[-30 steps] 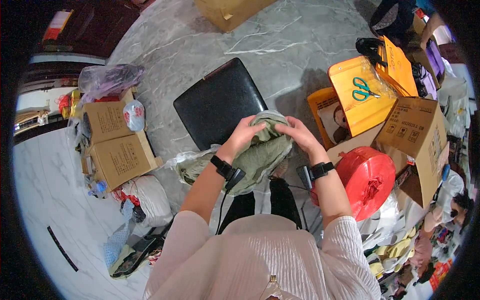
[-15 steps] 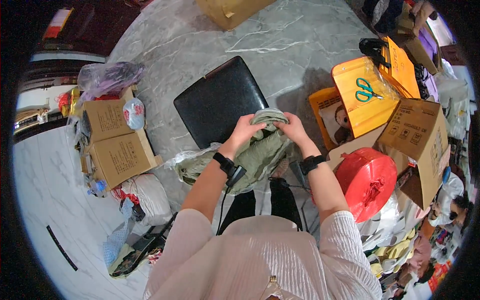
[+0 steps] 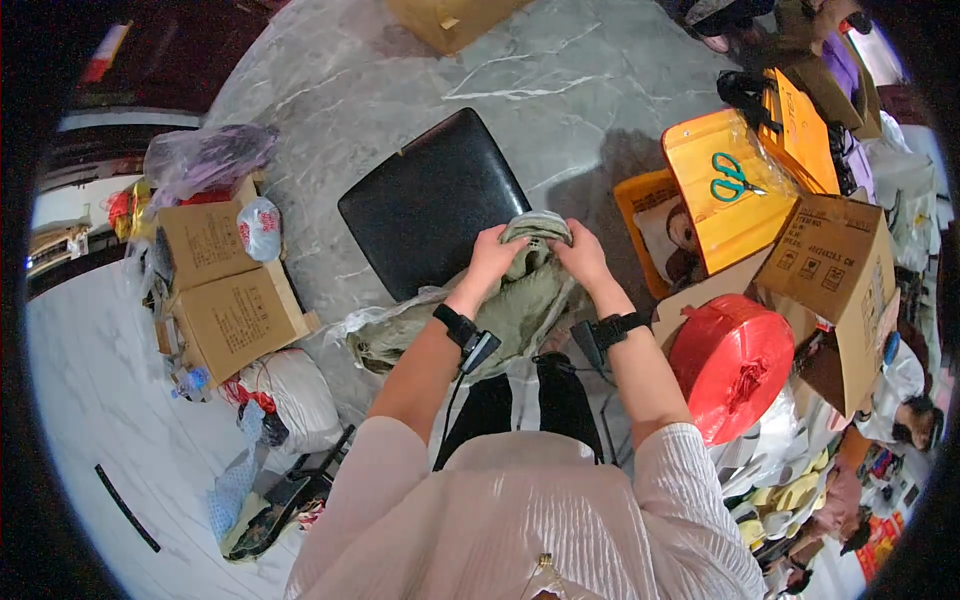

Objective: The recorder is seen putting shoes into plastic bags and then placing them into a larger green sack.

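Observation:
A large, crumpled greenish plastic bag [image 3: 515,310] lies bunched over my lap and spreads toward the left. Its gathered mouth is between my hands. My left hand [image 3: 490,257] is closed on the left side of that rim, thumb inward. Opposite it, my right hand [image 3: 582,256] grips the right side. A dark opening shows between the two thumbs, but what lies inside cannot be made out. Just beyond the bag is a black padded stool seat [image 3: 435,200], partly covered by the bag and my left hand.
To the right stand an orange board [image 3: 715,190] with green-handled scissors [image 3: 733,178] on it, a red roll of plastic twine [image 3: 735,365] and an open cardboard box [image 3: 830,270]. Cardboard boxes [image 3: 240,320] and a white sack [image 3: 300,400] sit at left. Another carton [image 3: 450,25] is at the far edge.
My thumbs have moved at the bag's rim, and its dark opening shows more now. Both hands keep their hold. The view has shifted slightly.

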`<state>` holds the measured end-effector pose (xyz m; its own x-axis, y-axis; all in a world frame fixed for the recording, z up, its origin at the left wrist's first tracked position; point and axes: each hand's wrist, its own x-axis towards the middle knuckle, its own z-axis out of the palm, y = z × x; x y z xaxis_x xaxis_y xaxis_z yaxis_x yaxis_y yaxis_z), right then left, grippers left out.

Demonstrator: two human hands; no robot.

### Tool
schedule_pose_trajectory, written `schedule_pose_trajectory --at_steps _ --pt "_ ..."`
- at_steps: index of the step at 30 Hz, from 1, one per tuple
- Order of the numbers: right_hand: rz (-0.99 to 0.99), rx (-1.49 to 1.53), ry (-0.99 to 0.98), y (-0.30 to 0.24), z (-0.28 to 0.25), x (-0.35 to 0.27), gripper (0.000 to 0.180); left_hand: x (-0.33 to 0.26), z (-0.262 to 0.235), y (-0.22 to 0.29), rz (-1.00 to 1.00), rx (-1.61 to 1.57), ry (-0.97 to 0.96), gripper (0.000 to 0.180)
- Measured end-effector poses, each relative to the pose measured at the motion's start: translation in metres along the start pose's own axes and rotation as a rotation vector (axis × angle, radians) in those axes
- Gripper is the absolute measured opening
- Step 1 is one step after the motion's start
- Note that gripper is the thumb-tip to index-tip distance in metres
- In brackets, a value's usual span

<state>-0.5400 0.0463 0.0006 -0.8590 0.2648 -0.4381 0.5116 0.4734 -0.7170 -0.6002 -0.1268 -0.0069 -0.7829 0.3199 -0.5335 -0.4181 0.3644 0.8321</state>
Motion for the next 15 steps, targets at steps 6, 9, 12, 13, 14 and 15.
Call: schedule_pose_trajectory --at_steps 6,9,12,13,14,15 --pt "0.043 -0.153 0.031 -0.012 0.011 -0.005 0.032 0.005 0.005 -0.012 -0.08 -0.091 -0.009 0.029" --pt "0.035 -0.143 0.049 -0.015 0.016 -0.001 0.032 0.007 0.007 -0.019 -0.054 -0.141 0.002 0.03" --pt "0.02 0.035 0.053 -0.009 0.017 -0.011 0.032 -0.001 0.004 -0.017 -0.05 -0.107 -0.032 0.028" --pt "-0.026 0.157 0.067 -0.009 0.018 -0.015 0.034 -0.004 0.001 -0.017 -0.102 -0.127 -0.068 0.026" --pt "0.021 0.206 0.02 -0.008 0.017 -0.017 0.034 -0.005 -0.002 -0.016 -0.135 -0.139 -0.068 0.029" --pt "0.025 0.204 0.023 -0.003 0.018 -0.018 0.034 -0.008 -0.001 -0.01 -0.136 -0.14 -0.073 0.029"
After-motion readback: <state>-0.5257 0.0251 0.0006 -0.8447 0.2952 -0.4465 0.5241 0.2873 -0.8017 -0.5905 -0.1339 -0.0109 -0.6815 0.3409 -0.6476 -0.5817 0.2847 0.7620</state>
